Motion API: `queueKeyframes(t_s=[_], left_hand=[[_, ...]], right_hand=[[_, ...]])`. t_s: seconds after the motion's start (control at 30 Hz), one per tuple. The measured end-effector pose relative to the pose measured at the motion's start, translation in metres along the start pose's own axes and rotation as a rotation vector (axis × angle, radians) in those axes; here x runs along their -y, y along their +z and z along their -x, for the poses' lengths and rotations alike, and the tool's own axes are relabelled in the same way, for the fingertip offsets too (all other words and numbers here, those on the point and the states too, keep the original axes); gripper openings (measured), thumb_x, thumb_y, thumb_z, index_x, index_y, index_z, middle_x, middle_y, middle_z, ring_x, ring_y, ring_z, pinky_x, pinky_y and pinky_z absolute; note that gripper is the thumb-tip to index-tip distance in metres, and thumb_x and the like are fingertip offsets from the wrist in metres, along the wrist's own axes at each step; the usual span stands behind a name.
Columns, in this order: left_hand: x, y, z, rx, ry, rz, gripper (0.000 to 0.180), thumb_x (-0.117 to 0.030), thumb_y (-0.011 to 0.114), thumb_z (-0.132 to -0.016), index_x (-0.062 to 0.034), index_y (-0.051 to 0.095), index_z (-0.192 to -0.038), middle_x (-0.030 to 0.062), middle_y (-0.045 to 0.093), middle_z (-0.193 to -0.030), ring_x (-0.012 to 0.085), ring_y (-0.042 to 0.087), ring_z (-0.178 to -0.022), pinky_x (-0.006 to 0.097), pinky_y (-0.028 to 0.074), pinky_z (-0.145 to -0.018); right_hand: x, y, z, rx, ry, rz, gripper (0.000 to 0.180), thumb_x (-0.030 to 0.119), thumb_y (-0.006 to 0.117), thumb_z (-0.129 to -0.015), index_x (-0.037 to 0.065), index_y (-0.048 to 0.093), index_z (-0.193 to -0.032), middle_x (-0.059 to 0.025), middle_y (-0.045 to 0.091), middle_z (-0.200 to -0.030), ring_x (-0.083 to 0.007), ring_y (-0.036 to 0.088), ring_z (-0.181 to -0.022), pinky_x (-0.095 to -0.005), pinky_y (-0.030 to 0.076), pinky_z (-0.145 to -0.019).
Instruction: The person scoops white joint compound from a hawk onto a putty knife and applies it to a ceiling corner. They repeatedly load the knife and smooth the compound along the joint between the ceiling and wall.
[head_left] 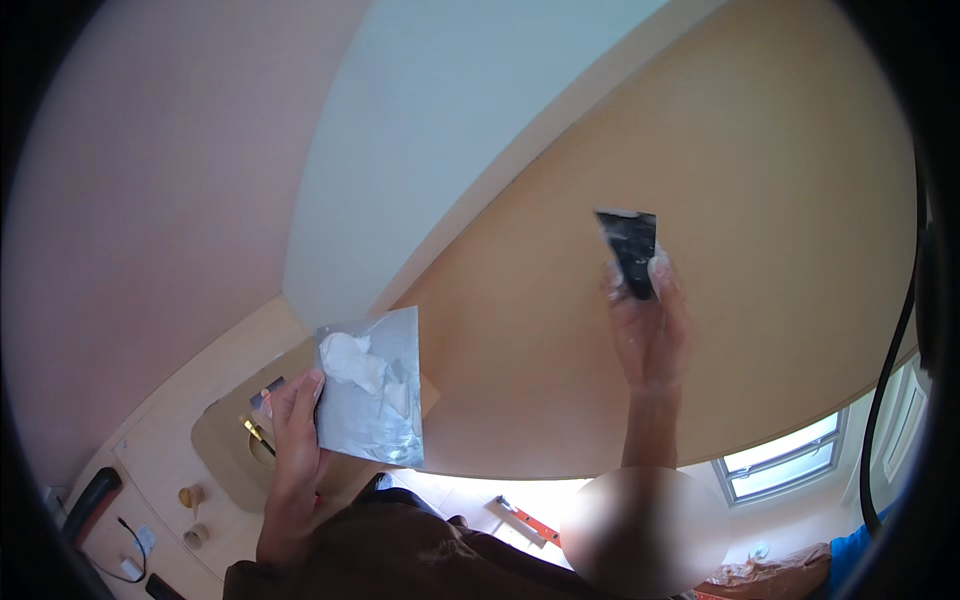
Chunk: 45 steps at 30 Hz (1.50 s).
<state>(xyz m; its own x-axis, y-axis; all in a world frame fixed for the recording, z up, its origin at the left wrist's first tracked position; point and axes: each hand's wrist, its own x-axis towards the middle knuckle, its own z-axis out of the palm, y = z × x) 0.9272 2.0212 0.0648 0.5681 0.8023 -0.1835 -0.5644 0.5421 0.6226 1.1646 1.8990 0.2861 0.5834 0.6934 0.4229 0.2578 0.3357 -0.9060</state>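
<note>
My left hand (290, 440) holds a square grey metal plate (385, 420) by its left edge, tilted up. A lump of white filler (355, 362) sits on the plate's upper part. My right hand (650, 330) is raised and grips a black putty knife (630, 250), its fingers smeared with white. The blade lies against the broad tan surface (760, 200), with a streak of white filler along its top edge. The two hands are well apart.
A pale blue-white panel (450, 120) and a pinkish wall (150, 200) meet the tan surface at the left. Light wooden cabinets with knobs (190, 495) are at lower left. A window (785, 460), a black cable (895, 350), an orange tool (525, 522) and blue cloth (850, 560) are at lower right.
</note>
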Motion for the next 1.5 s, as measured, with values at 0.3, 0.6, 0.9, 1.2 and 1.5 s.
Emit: queueKeyframes(t_s=[0.3,0.6,0.9,1.2,1.5], left_hand=[[-0.011,0.037,0.017,0.144,-0.103,0.131,0.025,-0.021,0.052,-0.094,0.0014,0.06,-0.101,0.0064,0.062,-0.094,0.012,0.061,-0.082,0.027,0.05,-0.072],[0.005,0.043,0.022,0.217,-0.271,0.37,0.028,-0.024,0.054,-0.092,0.0005,0.056,-0.107,0.0097,0.062,-0.1,0.017,0.062,-0.091,0.032,0.052,-0.081],[0.003,0.048,0.019,0.271,-0.236,0.386,0.028,-0.023,0.054,-0.092,0.0009,0.057,-0.105,0.0089,0.062,-0.099,0.0161,0.062,-0.088,0.032,0.053,-0.08],[-0.002,0.035,0.013,0.126,0.033,0.086,0.023,-0.019,0.051,-0.094,0.0014,0.063,-0.093,0.0028,0.063,-0.082,0.0076,0.06,-0.074,0.023,0.05,-0.065],[-0.005,0.031,0.013,0.082,0.356,-0.311,0.027,-0.017,0.049,-0.097,0.0035,0.063,-0.085,-0.0063,0.05,-0.068,0.0004,0.038,-0.062,0.018,0.031,-0.053]], right_hand=[[-0.01,0.011,0.059,0.233,0.01,-0.019,0.026,0.017,0.051,-0.092,-0.004,0.061,-0.104,-0.0196,0.062,-0.105,-0.027,0.061,-0.087,-0.0348,0.049,-0.077],[-0.028,0.027,0.117,0.443,-0.624,0.817,0.037,0.005,0.063,-0.063,0.009,0.072,-0.099,-0.0258,0.061,-0.109,-0.035,0.065,-0.092,-0.0365,0.053,-0.079],[-0.037,0.017,0.119,0.508,-0.577,0.815,0.044,-0.003,0.065,-0.058,0.01,0.072,-0.099,-0.0243,0.06,-0.109,-0.0341,0.064,-0.095,-0.0359,0.054,-0.079],[-0.016,-0.004,0.1,0.687,-0.475,1.077,0.041,-0.006,0.068,-0.063,0.011,0.072,-0.1,-0.0182,0.061,-0.112,-0.0327,0.064,-0.095,-0.0364,0.054,-0.079],[0.009,0.034,0.072,0.901,-0.489,1.156,0.032,0.001,0.071,-0.063,0.008,0.072,-0.094,-0.018,0.062,-0.108,-0.0333,0.064,-0.092,-0.04,0.054,-0.078]])
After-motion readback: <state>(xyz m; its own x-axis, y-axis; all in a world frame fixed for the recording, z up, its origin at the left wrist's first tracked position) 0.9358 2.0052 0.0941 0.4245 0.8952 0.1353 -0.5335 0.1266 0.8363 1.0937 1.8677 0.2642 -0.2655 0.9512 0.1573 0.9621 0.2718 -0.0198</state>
